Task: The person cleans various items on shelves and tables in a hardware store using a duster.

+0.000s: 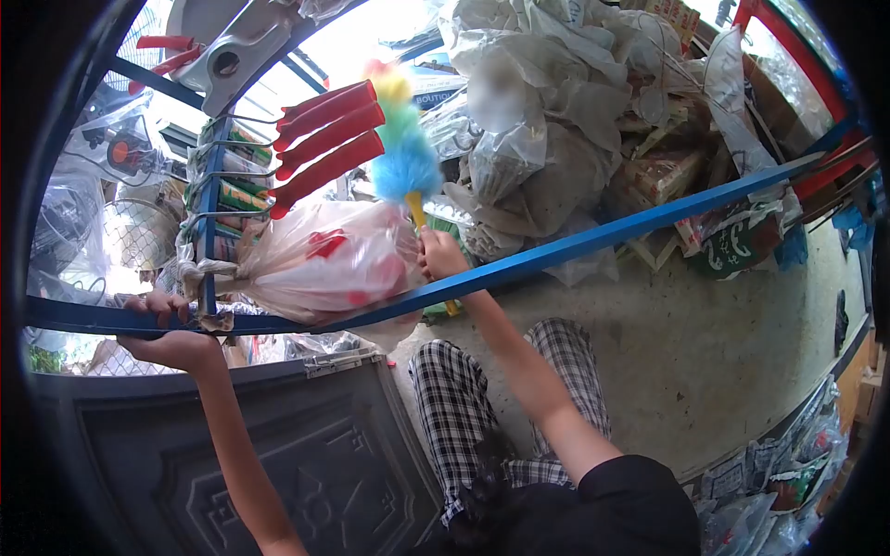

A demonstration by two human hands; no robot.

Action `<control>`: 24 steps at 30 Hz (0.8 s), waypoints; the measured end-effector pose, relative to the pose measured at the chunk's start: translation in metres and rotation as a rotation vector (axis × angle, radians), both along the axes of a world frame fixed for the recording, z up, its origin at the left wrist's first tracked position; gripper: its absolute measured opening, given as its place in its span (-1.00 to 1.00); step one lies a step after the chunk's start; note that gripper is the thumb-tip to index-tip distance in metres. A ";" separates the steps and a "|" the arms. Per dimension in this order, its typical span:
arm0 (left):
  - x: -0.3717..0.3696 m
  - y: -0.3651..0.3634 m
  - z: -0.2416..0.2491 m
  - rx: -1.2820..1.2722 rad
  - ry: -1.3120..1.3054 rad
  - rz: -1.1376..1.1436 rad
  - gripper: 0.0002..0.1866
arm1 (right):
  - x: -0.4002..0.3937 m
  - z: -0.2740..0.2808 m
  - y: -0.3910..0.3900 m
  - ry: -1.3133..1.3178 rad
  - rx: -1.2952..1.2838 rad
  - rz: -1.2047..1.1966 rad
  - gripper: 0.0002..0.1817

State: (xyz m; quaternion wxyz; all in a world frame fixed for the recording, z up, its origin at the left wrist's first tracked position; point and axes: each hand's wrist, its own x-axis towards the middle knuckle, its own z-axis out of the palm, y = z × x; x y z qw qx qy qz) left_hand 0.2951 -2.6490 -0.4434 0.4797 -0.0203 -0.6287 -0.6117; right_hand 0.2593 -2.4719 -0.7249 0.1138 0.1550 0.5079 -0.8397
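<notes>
Looking through the head cam, the right hand (439,257) is wrapped round the yellow handle (416,209) of a rainbow duster (406,162), its fluffy end just beside some red-sleeved prongs (329,141) and a pinkish plastic bag (348,262). Left hand (174,341) is curled around the long blue metal bar (556,247), near the bag's tied end, and the bar crosses in front of the right wrist.
</notes>
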 end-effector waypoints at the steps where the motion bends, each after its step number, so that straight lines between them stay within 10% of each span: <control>1: 0.001 0.000 -0.001 -0.011 0.005 0.002 -0.62 | 0.003 -0.010 -0.005 0.126 0.239 -0.170 -0.63; 3: 0.001 0.002 0.000 0.007 -0.008 0.005 -0.63 | 0.008 -0.030 -0.017 0.380 0.710 -0.510 -0.61; 7: 0.001 -0.003 0.002 0.032 -0.028 -0.007 -0.61 | -0.003 -0.093 -0.038 -0.051 0.750 0.083 -0.67; 9: 0.003 0.001 0.002 0.041 -0.030 -0.004 -0.59 | -0.058 -0.174 -0.030 -0.301 -0.336 0.673 -0.64; 14: 0.002 -0.004 0.001 0.041 -0.013 -0.049 -0.55 | -0.007 -0.054 0.006 0.087 0.749 0.262 -0.55; 18: 0.003 -0.003 0.000 0.009 -0.038 -0.041 -0.54 | 0.009 -0.069 -0.003 0.290 0.823 -0.128 -0.55; 21: 0.003 0.000 0.003 0.001 -0.046 -0.031 -0.55 | 0.015 -0.074 -0.011 -0.086 0.525 0.251 -0.55; 22: 0.002 0.000 0.003 0.003 -0.037 -0.030 -0.55 | 0.014 -0.084 -0.002 0.173 0.146 0.475 -0.57; 24: 0.003 -0.004 0.001 0.008 -0.056 -0.029 -0.56 | 0.017 -0.085 0.005 0.137 0.277 0.540 -0.61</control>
